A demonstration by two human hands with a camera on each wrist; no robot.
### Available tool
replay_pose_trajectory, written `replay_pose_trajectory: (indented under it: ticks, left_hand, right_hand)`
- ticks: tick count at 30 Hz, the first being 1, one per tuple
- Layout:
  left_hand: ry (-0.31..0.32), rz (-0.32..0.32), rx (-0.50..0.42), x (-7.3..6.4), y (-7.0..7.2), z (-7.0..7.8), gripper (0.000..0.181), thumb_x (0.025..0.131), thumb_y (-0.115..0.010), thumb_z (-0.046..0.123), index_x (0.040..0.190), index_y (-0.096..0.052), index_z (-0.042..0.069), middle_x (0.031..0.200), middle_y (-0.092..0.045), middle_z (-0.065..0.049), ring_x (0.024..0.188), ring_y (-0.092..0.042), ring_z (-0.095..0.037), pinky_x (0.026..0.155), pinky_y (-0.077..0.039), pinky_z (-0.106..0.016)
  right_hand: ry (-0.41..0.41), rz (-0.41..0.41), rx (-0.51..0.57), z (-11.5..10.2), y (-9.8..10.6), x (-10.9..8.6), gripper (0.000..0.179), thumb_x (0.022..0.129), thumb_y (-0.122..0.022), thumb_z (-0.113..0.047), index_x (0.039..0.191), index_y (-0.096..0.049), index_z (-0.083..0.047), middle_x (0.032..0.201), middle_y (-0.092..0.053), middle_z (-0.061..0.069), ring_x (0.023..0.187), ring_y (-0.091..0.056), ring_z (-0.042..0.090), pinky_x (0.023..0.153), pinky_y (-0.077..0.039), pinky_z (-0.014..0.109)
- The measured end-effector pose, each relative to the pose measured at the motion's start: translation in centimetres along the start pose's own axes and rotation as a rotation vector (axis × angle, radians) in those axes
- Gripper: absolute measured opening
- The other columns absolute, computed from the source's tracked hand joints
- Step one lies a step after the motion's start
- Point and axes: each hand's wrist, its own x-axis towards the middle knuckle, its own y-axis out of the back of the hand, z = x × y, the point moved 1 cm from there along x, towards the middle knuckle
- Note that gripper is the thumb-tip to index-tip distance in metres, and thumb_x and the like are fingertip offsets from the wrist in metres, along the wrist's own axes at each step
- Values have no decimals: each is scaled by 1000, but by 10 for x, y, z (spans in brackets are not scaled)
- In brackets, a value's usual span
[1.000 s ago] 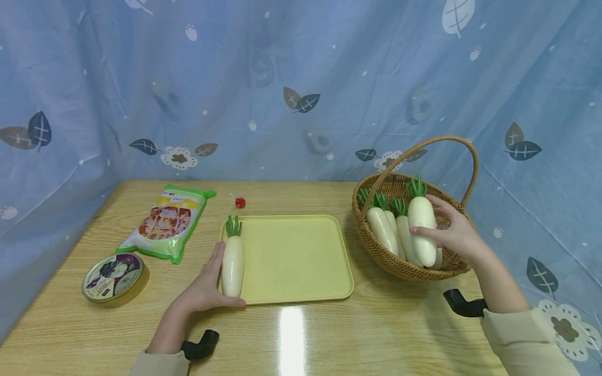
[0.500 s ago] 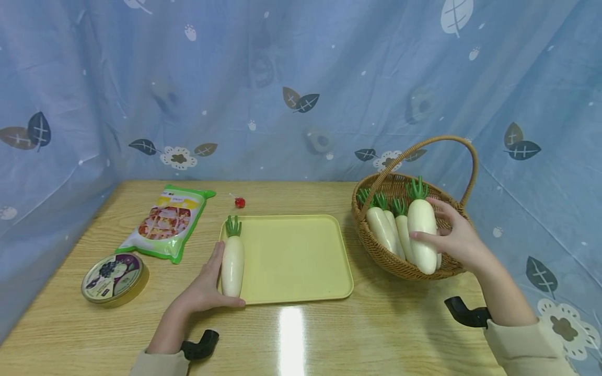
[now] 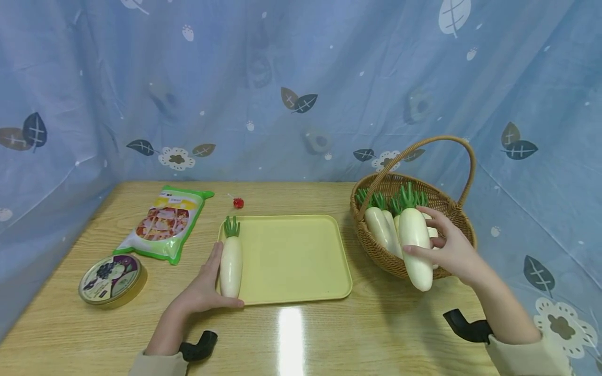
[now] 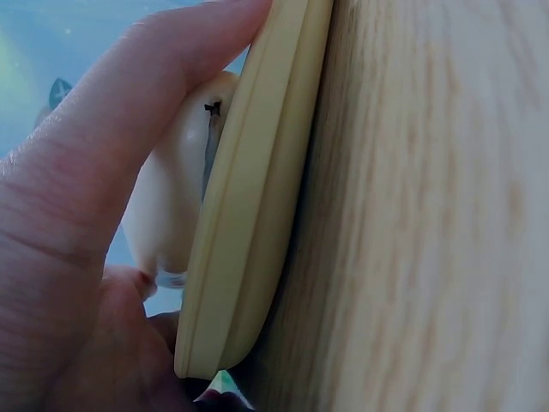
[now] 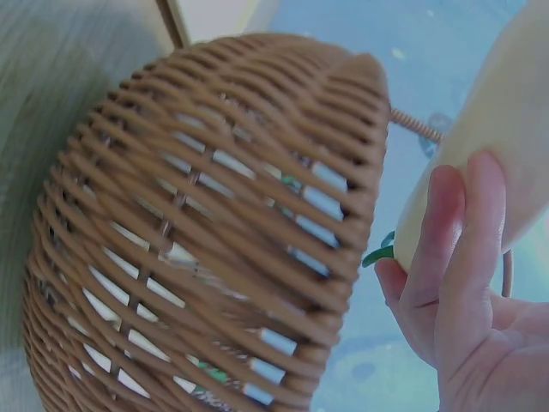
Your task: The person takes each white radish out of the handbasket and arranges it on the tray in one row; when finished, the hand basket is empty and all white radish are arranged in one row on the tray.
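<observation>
Head view — right fingers [image 3: 435,215] grip a radish [image 3: 416,240], left fingers [image 3: 214,261] spread against the tray [image 3: 291,261] — tin label [image 3: 110,278] illegible.

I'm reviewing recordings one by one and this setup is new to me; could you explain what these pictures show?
There is no machine here, just a person's left hand and right hand. The widest picture comes from a camera worn on the head, looking forward and down; the other two come from cameras on each wrist. On the wooden table are a yellow tray with one white radish along its left side, a wicker basket of more radishes, a round tin, a plastic bag and a small red item. The right hand grips another radish at the basket. The left hand touches the tray's near left corner.
</observation>
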Motion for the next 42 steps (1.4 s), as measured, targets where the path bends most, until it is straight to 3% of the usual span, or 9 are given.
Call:
replay_pose_trajectory:
  ticks: [22,42]
  left_hand:
    - [-2,-3,3,0,1,1,141,52,-87,42,144,12,2,149,11,-24,133,3,-46,100,-7,-66]
    - [-6,0,-4,0,0,0,140,53,-86,42,144,13,3,149,11,-24,134,4,-44,100,-6,-66]
  right_hand:
    - [84,-49,16,-15,-33,-12,86,76,-74,-13,144,-22,-18,132,-31,24,100,-55,44,62,-53,40]
    - [99,-62,21,-25,-54,-14,86,73,-77,-15,141,-25,-22,134,-29,23,97,-57,40,62,-53,39]
